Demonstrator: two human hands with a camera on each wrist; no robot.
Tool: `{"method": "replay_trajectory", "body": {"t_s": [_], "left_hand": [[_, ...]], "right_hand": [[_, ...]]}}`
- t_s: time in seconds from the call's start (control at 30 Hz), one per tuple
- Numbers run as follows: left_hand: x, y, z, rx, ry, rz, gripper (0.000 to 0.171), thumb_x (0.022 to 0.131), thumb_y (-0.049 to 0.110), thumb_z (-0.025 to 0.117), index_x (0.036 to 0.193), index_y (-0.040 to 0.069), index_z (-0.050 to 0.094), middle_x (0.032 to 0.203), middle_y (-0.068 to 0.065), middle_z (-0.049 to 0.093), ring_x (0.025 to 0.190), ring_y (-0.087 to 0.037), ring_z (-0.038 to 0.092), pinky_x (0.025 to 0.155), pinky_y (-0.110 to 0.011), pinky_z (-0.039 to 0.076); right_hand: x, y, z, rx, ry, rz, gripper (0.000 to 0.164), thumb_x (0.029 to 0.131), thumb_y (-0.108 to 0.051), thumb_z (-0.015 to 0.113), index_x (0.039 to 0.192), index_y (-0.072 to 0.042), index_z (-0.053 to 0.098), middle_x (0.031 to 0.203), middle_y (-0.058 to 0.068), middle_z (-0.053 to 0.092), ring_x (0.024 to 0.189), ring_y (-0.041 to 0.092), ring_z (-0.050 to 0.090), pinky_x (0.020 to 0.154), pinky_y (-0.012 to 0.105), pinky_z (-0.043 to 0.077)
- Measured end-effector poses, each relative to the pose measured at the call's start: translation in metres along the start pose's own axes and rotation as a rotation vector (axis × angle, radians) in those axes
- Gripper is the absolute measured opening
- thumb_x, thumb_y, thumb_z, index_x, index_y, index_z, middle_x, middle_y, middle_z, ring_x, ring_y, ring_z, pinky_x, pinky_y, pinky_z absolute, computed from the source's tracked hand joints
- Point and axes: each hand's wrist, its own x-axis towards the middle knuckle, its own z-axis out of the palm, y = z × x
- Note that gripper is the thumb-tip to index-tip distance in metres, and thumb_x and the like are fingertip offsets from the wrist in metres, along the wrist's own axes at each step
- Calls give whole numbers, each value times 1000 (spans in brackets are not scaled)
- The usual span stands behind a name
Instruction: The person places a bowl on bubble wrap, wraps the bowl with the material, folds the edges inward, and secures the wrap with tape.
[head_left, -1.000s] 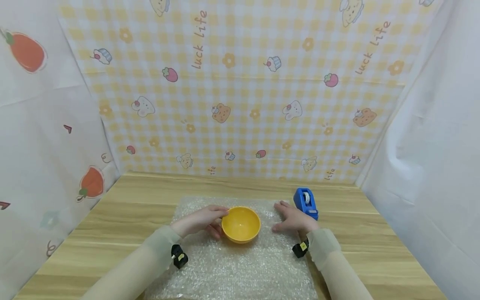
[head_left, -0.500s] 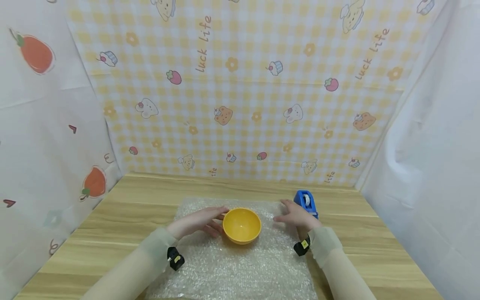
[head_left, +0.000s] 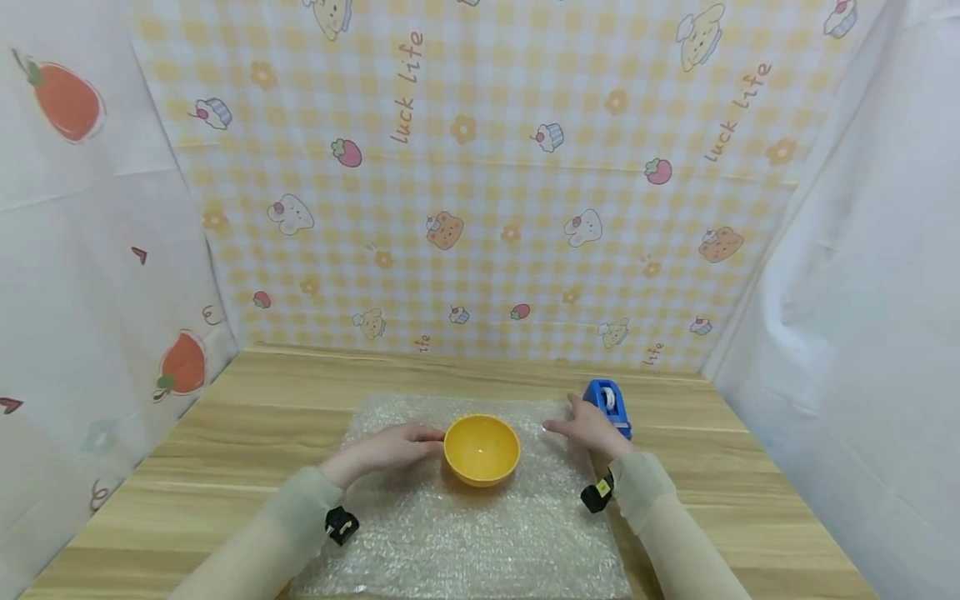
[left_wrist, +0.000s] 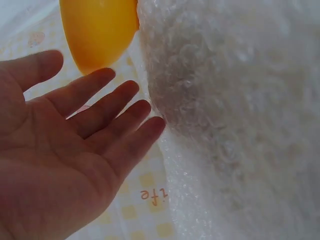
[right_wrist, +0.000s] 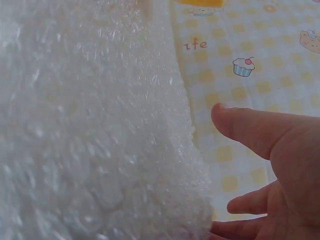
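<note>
While the yellow bowl (head_left: 482, 454) sits upright on bubble wrap (head_left: 480, 542) over the desk (head_left: 255, 408), the left hand (head_left: 397, 446) is just beside it, fingers straight; the right hand (head_left: 591, 427), thumb wide, is by the blue tape dispenser (head_left: 617, 410).

Soft, even light across the head view, bubble wrap (head_left: 480, 550) glinting, a faint shadow under the yellow bowl (head_left: 482, 450)! Over to the wrist views: dimmer, hazier, the nearest bubble wrap out of focus, the left hand (left_wrist: 70, 140) shaded.

Yellow-checked backdrop (head_left: 495, 192) — wooden table (head_left: 225, 433)
</note>
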Motion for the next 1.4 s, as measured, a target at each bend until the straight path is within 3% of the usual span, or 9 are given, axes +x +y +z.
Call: {"method": "replay_trajectory", "body": {"t_s": [0.2, 0.37, 0.47, 0.63, 0.73, 0.83, 1.0, 1.17, 1.4], "left_hand": [[-7, 3, 4, 99, -42, 50, 44, 96, 32, 58, 131, 5, 60, 129, -13, 60, 121, -34, 52, 102, -55, 39], [-7, 5, 3, 104, -70, 18, 57, 89, 37, 67, 135, 5, 56, 131, -13, 59, 121, -33, 53, 101, -55, 40], [-6, 6, 2, 91, -73, -1, 63, 86, 38, 71, 137, 5, 54, 134, -14, 57, 123, -33, 52, 102, -54, 39], [-3, 7, 5, 54, -69, -9, 65, 83, 38, 73, 136, 4, 54, 135, -15, 56, 124, -34, 51, 103, -54, 39], [-2, 8, 7, 39, -57, 4, 62, 84, 37, 74, 134, 5, 56, 133, -14, 57, 123, -34, 51, 102, -55, 39], [-2, 8, 9, 33, -39, 6, 60, 83, 37, 74, 132, 5, 57, 132, -14, 58, 123, -35, 52, 101, -56, 40], [1, 7, 10, 49, -17, -16, 63, 83, 39, 74, 133, 5, 57, 133, -15, 57, 124, -35, 51, 101, -55, 41], [1, 6, 11, 55, -12, -10, 61, 85, 41, 72, 133, 6, 58, 131, -14, 59, 124, -34, 51, 101, -55, 40], [3, 5, 13, 52, -5, 17, 59, 86, 42, 71, 132, 7, 58, 131, -12, 59, 124, -33, 51, 101, -55, 41]], "right_hand": [[3, 1, 2, 85, 39, 8, 95, 89, -43, 67, 150, 8, 16, 149, 32, 28, 135, 47, 31, 106, 58, 32], [2, -1, -3, 153, 82, 16, 96, 90, -43, 66, 151, 7, 12, 151, 32, 23, 136, 48, 27, 107, 59, 31], [1, -1, -7, 163, 103, 27, 93, 91, -43, 64, 151, 6, 12, 147, 33, 31, 132, 47, 35, 103, 57, 38], [1, 0, -12, 219, 126, 39, 90, 93, -40, 63, 152, 5, 12, 117, 20, 50, 95, 28, 54, 78, 38, 47], [1, 0, -14, 282, 144, 32, 88, 93, -36, 63, 151, 7, 12, 98, 9, 46, 69, 16, 46, 60, 29, 40], [0, -1, -17, 343, 159, 22, 83, 95, -29, 63, 150, 9, 14, 88, 4, 48, 58, 10, 44, 49, 24, 38], [-2, -4, -20, 417, 148, 13, 63, 97, -23, 60, 145, 9, 34, 95, 11, 62, 70, 13, 56, 57, 23, 48], [-3, -5, -19, 395, 152, 24, 38, 95, -26, 63, 120, 4, 64, 98, 10, 67, 78, 15, 59, 63, 26, 52], [-9, -13, -18, 393, 174, -32, 34, 95, -27, 63, 113, 1, 69, 97, 7, 70, 80, 16, 62, 68, 28, 52]]}}
